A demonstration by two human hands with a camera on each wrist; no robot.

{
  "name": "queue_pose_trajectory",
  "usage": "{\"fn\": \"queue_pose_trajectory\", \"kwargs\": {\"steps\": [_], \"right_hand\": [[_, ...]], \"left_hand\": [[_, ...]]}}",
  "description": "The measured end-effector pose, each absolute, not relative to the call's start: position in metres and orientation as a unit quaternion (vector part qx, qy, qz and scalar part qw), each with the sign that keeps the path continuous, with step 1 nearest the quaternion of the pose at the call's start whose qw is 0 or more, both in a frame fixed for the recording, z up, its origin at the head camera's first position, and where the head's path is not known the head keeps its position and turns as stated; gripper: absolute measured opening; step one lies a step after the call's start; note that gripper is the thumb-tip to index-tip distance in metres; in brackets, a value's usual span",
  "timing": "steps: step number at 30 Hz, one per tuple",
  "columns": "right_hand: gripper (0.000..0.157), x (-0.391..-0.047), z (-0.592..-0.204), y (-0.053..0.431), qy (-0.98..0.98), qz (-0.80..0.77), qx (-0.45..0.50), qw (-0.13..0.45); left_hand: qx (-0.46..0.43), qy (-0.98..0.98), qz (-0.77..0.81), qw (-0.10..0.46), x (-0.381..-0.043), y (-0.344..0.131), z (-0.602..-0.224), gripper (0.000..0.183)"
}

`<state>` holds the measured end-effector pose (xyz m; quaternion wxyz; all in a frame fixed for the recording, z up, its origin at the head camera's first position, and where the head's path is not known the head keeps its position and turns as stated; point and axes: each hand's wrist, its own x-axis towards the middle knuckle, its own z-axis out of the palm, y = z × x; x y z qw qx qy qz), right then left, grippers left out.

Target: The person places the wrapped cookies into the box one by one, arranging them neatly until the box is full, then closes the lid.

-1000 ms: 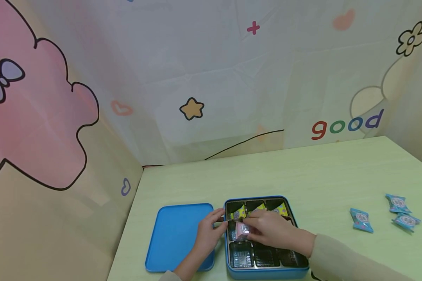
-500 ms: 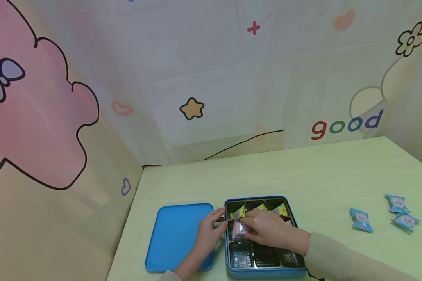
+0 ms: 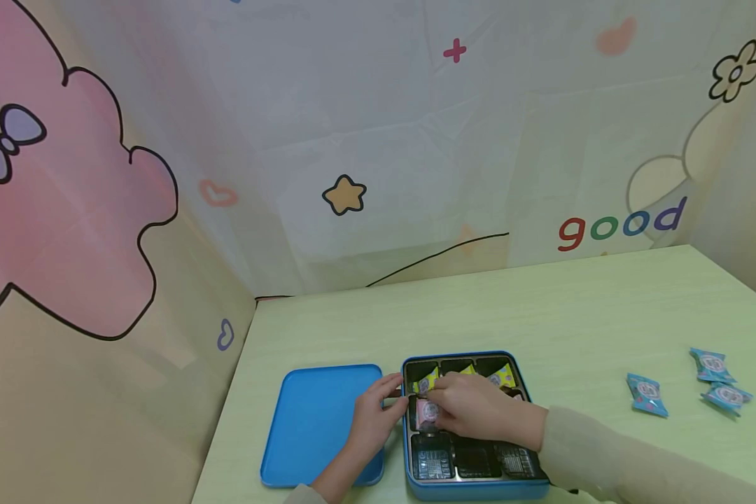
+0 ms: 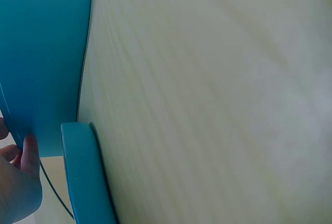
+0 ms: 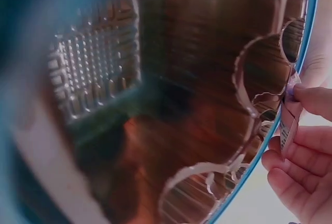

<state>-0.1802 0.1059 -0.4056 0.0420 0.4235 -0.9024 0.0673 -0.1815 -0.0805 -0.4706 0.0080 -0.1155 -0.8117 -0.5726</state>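
A blue tin box (image 3: 479, 489) with a black divided tray inside stands at the front of the table. In its middle-left compartment is a pink-wrapped candy (image 3: 426, 414), pinched between thumb and fingers of my right hand (image 3: 481, 409). The right wrist view also shows the candy (image 5: 288, 123) at the fingertips, past the tray. My left hand (image 3: 376, 418) touches the box's left side with fairly straight fingers; in the left wrist view the hand (image 4: 21, 177) rests against the blue wall. Yellow-wrapped candies (image 3: 502, 376) lie in the back row. My right hand hides much of the middle row.
The blue lid (image 3: 321, 423) lies flat left of the box, partly under my left forearm. Three blue-wrapped candies lie to the right: one nearer candy (image 3: 647, 395), and a pair with an upper candy (image 3: 712, 365) and a lower candy (image 3: 727, 397). A printed curtain hangs behind the table.
My right hand has shifted slightly left with the pink candy, which now sits lower and flatter in the middle-left compartment. My left hand has stayed in place.
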Motion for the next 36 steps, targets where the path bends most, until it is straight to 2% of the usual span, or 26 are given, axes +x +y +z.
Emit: {"fn": "queue_pose_trajectory", "kwargs": {"steps": [15,36], "right_hand": [[0.027,-0.186,-0.398,0.096,-0.911,0.022,0.412,-0.008],[0.023,-0.191,-0.404,0.088,-0.899,-0.029,0.438,0.011]], "left_hand": [[-0.111,-0.821,-0.56,0.009,-0.185,-0.081,-0.477,0.038],[-0.125,-0.815,-0.566,0.018,-0.186,-0.081,-0.478,0.037]]}}
